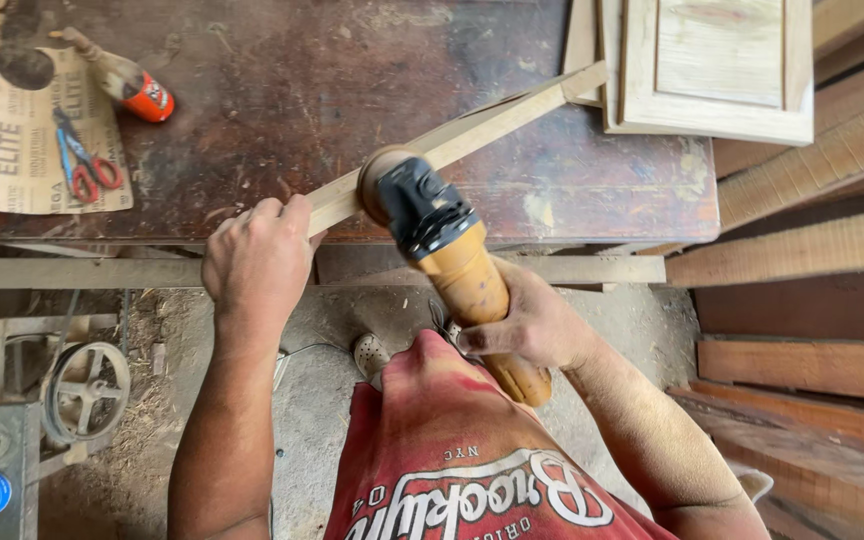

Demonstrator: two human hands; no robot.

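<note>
Worn dark workbench, left hand fingers grasping wooden strip, right hand clenched around sander

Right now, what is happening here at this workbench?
A person stands at a dark, worn workbench and sands a long wooden strip. The left hand presses the near end of the strip down at the bench edge. The right hand grips the yellow handle of a power sander, whose round disc sits against the strip. Scissors on a printed paper, a glue bottle and a pale wooden frame lie farther back.
</note>
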